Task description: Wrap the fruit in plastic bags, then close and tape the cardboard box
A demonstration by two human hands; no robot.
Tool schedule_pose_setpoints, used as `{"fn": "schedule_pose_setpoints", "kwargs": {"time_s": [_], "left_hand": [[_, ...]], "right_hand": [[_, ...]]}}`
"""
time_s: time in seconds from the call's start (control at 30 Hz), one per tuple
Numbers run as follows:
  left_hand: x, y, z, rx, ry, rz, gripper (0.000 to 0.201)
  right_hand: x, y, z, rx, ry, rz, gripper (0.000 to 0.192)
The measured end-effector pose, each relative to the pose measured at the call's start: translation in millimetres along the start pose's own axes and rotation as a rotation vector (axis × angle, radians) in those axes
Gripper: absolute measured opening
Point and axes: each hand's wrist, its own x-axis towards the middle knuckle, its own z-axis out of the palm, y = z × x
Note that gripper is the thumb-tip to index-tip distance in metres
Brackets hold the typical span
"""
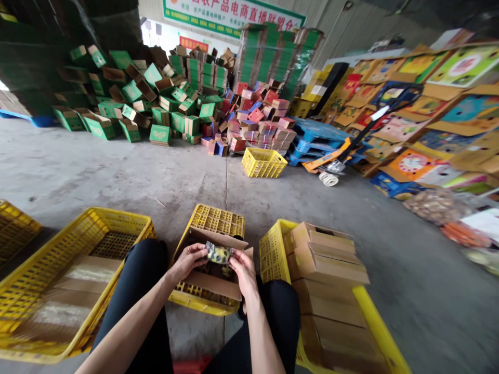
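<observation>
My left hand (189,261) and my right hand (242,270) both grip a small wrapped item (219,253) with a yellow and dark pattern. They hold it just above an open brown cardboard box (212,283). The box rests on an upturned yellow crate (218,221) between my knees. More of the same wrapped items seem to lie inside the box, partly hidden by my hands.
A yellow crate (47,291) with flat cardboard stands at my left. Another yellow crate (374,332) at my right holds stacked closed brown boxes (327,259). Beyond lie a yellow basket (264,162), green boxes (156,104), blue pallets (319,137) and a pallet jack (331,166).
</observation>
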Motion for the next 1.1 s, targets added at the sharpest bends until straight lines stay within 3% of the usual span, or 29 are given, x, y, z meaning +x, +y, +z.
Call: {"fn": "schedule_pose_setpoints", "kwargs": {"time_s": [0.17,0.37,0.57,0.83,1.1], "left_hand": [[0.5,0.2,2.3,-0.022,0.018,0.04,0.039],[3.8,-2.5,0.2,-0.048,0.006,0.05,0.039],[4.5,-3.9,-1.2,-0.092,-0.011,0.009,0.043],[0.7,-0.4,3.6,-0.085,-0.061,-0.076,0.057],[1.4,-7.8,1.2,-0.027,-0.02,-0.005,0.059]], "right_hand": [[0.9,-0.8,0.9,-0.11,0.0,-0.095,0.038],[-2.2,-1.0,4.1,-0.111,-0.005,-0.046,0.045],[-1.7,0.8,6.8,-0.055,-0.012,-0.068,0.044],[-3.2,-2.3,8.5,-0.195,-0.059,-0.159,0.034],[-1.5,-2.9,10.3,-0.263,-0.104,-0.209,0.031]]}}
